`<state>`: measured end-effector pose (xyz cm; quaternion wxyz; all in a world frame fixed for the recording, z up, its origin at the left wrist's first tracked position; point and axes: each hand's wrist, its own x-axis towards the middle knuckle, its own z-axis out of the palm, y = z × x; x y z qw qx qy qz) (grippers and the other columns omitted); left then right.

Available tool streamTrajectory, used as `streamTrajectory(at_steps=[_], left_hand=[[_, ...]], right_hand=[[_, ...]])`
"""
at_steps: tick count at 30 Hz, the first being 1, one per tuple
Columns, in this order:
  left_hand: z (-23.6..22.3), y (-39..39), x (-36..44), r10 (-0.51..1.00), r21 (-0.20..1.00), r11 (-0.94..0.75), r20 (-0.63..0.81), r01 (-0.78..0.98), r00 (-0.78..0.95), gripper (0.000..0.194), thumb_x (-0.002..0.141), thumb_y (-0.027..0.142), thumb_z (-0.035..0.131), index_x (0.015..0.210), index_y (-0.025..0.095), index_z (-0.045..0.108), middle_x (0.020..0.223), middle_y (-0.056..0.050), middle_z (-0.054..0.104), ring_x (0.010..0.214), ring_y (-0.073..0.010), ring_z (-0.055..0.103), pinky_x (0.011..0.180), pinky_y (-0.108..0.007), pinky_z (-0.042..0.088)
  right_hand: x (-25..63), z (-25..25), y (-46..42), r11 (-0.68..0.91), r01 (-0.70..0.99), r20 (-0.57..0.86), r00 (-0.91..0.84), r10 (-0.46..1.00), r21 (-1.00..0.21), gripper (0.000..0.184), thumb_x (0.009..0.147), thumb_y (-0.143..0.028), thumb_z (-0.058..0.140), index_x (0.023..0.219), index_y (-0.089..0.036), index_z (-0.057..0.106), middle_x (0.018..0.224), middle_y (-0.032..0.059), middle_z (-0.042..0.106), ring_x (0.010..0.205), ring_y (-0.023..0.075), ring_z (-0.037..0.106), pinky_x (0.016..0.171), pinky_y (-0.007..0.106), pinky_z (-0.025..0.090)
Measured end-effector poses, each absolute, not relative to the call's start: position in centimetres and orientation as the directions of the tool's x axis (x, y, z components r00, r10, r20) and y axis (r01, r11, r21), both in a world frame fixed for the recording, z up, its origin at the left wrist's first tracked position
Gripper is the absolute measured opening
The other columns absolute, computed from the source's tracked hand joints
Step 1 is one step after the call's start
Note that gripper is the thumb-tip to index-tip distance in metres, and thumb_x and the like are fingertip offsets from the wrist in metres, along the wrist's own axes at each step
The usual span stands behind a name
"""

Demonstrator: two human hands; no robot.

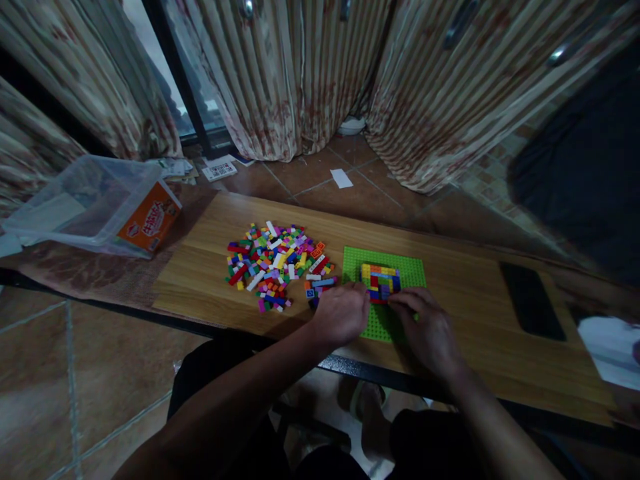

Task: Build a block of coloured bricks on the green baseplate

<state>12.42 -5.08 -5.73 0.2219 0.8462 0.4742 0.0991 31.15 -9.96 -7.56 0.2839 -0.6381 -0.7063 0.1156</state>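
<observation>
A low hollow structure of toy building bricks (381,272), in yellow, orange, red and blue, stands on a green studded baseplate (413,270). My left hand (344,312) is closed at its front left corner, the fingertips partly hidden by the hand itself. At the front right corner, my right hand (427,327) has thumb and fingers bent against the bricks. Left of the baseplate spreads a pile of loose bricks (280,260) in many colours, a few of them close to my left hand.
The wooden board (200,267) lies on a low table. A clear plastic bin (95,207) with an orange label stands at the left. A dark phone-like slab (531,300) lies at the right, near white paper (613,347). Curtains (340,73) hang behind.
</observation>
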Motion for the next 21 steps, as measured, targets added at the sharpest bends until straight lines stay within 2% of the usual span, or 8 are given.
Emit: streamTrajectory(at_steps=[5, 11, 17, 21], left_hand=[[-5.9, -5.1, 12.4, 0.845, 0.470, -0.459, -0.029, 0.754, 0.533, 0.036, 0.099, 0.030, 0.027, 0.096, 0.016, 0.060, 0.091, -0.008, 0.069, 0.081, -0.0205, 0.066, 0.071, -0.031, 0.051], [-6.0, -5.1, 12.4, 0.847, 0.466, -0.460, -0.025, 0.756, 0.531, 0.036, 0.099, 0.031, 0.026, 0.097, 0.016, 0.060, 0.090, -0.008, 0.069, 0.081, -0.0204, 0.066, 0.071, -0.032, 0.051], [-5.7, -5.0, 12.4, 0.841, 0.475, -0.454, -0.050, 0.753, 0.539, 0.035, 0.099, 0.030, 0.028, 0.097, 0.015, 0.059, 0.091, -0.008, 0.069, 0.082, -0.0207, 0.066, 0.073, -0.032, 0.051], [-5.7, -4.9, 12.4, 0.842, 0.472, -0.450, -0.059, 0.758, 0.537, 0.034, 0.099, 0.029, 0.027, 0.098, 0.016, 0.059, 0.091, -0.008, 0.068, 0.084, -0.0199, 0.066, 0.074, -0.032, 0.051]], right_hand=[[31.0, -7.9, -9.9, 0.144, 0.826, 0.250, -0.004, 0.968, -0.545, 0.024, 0.093, -0.034, 0.048, 0.090, -0.022, 0.068, 0.099, 0.0080, 0.063, 0.090, 0.0213, 0.062, 0.083, 0.039, 0.051], [30.6, -8.1, -10.0, 0.158, 0.852, 0.260, -0.027, 0.965, -0.499, 0.024, 0.093, -0.030, 0.047, 0.090, -0.021, 0.069, 0.098, 0.0095, 0.064, 0.089, 0.0222, 0.061, 0.083, 0.039, 0.051], [30.4, -8.5, -10.0, 0.069, 0.751, 0.248, 0.129, 0.960, -0.657, 0.016, 0.088, -0.033, 0.057, 0.083, -0.021, 0.067, 0.093, 0.0059, 0.064, 0.085, 0.0198, 0.063, 0.078, 0.036, 0.051], [30.8, -8.7, -9.8, 0.054, 0.718, 0.241, 0.161, 0.957, -0.694, 0.017, 0.084, -0.037, 0.063, 0.079, -0.021, 0.067, 0.089, 0.0046, 0.065, 0.083, 0.0199, 0.062, 0.077, 0.036, 0.050]])
